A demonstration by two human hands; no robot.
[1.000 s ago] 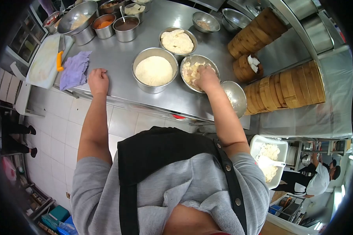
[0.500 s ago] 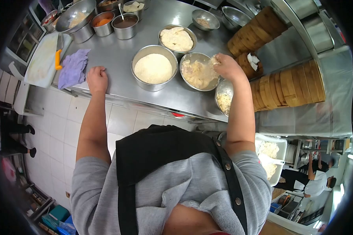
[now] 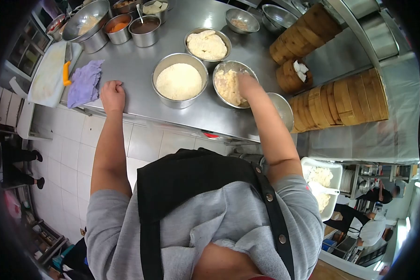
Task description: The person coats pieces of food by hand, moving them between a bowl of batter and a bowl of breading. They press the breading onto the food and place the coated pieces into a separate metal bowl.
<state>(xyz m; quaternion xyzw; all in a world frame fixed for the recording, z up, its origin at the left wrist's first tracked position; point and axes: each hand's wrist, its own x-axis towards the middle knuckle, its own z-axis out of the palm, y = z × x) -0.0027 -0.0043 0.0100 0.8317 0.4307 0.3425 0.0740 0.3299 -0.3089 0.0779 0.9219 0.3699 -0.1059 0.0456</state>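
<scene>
My right hand (image 3: 248, 86) reaches down into a steel bowl (image 3: 252, 71) of lumpy, pale, wet batter-like mixture (image 3: 227, 86). Its fingers are hidden by the hand itself and the mixture. My left hand (image 3: 112, 97) rests curled in a loose fist on the steel table's front edge, with nothing seen in it. Beside the mixture bowl stands a deeper steel pot (image 3: 201, 84) of pale dry crumbs (image 3: 179, 81). Behind these, another steel bowl (image 3: 186, 45) holds a pale, crumb-coated heap (image 3: 207, 45). Partly behind my right forearm is a further steel bowl (image 3: 284, 110).
A purple cloth (image 3: 85, 84) lies left of my left hand, near a cutting board (image 3: 44, 79) with an orange-handled knife (image 3: 66, 73). Bamboo steamers (image 3: 338, 100) are stacked at the right. Pots of sauce (image 3: 144, 32) line the back left. Other people stand farther off.
My right hand has moved left and down from the bowl's right rim into the mixture. My left hand stays at the table edge, and the view has shifted slightly.
</scene>
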